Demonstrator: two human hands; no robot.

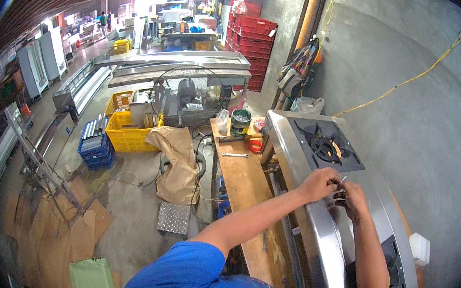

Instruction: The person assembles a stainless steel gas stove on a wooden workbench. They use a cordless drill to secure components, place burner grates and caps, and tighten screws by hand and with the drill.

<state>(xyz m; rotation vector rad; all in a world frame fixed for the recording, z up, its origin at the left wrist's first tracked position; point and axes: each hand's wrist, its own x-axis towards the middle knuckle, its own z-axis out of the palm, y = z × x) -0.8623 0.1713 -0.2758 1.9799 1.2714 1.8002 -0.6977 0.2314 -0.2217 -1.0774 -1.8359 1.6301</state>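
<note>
My left hand (319,184) and my right hand (354,199) meet above a stainless steel gas stove (331,232). The fingers of both are closed, thumbs and fingertips close together. A tiny pale sliver (343,179) shows between the fingertips, too small to name. Just beyond my hands sits a black burner grate (324,146) on its dark square plate. Part of a second burner (391,259) shows near the lower edge, beside my right forearm.
Left of the stove a wooden bench (247,187) carries a wrench (234,155), a round tub (240,118) and a red tape roll (255,145). A floor fan (186,92), yellow crate (127,134) and brown paper (176,164) stand farther left. A grey wall (407,101) bounds the right.
</note>
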